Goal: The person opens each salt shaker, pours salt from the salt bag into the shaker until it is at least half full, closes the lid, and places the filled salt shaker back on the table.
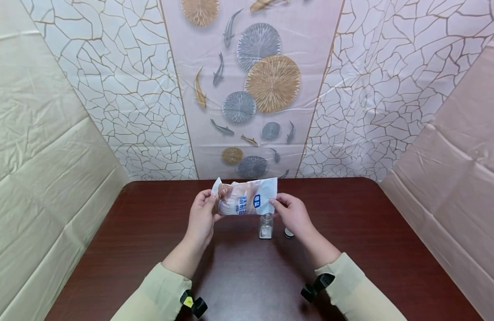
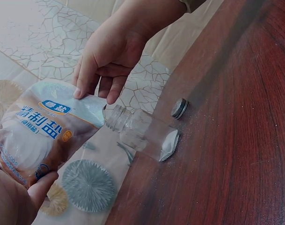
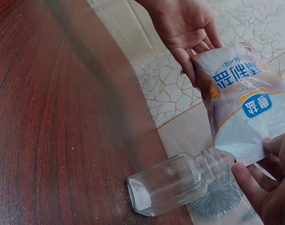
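Both hands hold a salt bag (image 1: pixel 247 198) in the air above the dark wooden surface (image 1: pixel 142 240), at its far middle. The left hand (image 1: pixel 202 217) pinches the closed end between thumb and fingers, and the right hand (image 1: pixel 293 214) pinches the other end, which looks cut open, so each grip is narrow and closed on the plastic. Just under the right end stands a small glass jar (image 1: pixel 265 225), upright and open, with a little white salt at its bottom. Its dark lid (image 1: pixel 289 232) lies on the surface just beside it, to the right. Fine white grains are spread on the wood around the jar (image 3: pixel 177 183).

I judge that the step in hand is pouring salt into the jar. To do it well, the open corner should sit directly over the narrow mouth, very near it, and the left hand should raise its end slowly so the salt runs in a thin stream. The jar is light and nobody holds it; the bag must not push it.
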`<state>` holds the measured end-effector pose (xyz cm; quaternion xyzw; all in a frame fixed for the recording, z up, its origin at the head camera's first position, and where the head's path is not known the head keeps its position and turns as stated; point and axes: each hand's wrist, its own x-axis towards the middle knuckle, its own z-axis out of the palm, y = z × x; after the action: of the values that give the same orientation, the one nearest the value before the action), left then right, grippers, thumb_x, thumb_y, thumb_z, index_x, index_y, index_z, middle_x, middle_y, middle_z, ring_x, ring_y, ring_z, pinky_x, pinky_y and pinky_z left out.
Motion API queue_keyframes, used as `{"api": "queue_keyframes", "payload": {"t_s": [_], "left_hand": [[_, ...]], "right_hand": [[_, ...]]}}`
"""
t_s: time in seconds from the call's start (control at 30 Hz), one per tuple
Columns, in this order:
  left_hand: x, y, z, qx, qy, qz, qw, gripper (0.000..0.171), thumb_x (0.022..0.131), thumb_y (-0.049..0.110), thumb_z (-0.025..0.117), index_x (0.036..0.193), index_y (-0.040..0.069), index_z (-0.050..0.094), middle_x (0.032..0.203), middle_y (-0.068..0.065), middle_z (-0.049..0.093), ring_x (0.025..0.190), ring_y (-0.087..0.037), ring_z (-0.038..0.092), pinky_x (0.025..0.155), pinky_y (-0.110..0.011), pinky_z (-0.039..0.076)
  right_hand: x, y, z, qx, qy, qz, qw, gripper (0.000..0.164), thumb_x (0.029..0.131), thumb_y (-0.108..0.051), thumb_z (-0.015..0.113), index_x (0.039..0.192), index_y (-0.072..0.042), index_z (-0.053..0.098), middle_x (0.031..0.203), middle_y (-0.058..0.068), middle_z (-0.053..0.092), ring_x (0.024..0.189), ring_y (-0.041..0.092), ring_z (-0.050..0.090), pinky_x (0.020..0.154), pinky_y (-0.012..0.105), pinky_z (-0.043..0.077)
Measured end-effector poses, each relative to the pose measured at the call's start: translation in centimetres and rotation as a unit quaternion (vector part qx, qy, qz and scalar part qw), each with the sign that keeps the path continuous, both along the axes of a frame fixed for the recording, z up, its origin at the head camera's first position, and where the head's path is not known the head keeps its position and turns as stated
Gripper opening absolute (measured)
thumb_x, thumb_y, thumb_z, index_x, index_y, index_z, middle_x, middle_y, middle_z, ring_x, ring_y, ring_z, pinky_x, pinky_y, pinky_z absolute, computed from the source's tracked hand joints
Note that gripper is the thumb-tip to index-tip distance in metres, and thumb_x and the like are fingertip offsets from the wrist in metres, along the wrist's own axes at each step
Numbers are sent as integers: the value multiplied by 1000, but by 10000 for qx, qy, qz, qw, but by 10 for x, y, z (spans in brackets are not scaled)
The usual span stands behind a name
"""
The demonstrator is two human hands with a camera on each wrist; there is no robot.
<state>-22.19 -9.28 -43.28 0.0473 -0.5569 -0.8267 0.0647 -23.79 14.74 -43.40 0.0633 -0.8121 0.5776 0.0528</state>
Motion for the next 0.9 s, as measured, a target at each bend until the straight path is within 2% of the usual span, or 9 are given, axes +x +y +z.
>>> {"api": "queue_keyframes", "payload": {"t_s": [0.9], "left_hand": [[3,0,1,-9,30,-10,10000,13,104,12,46,115,6,50,105,-5,62,92,-17,60,67,-33,55]], "right_hand": [[-1,1,0,-51,-15,24,10000,18,97,-10,64,108,3,69,96,15,71,73,26,70,64,30,58]]}}
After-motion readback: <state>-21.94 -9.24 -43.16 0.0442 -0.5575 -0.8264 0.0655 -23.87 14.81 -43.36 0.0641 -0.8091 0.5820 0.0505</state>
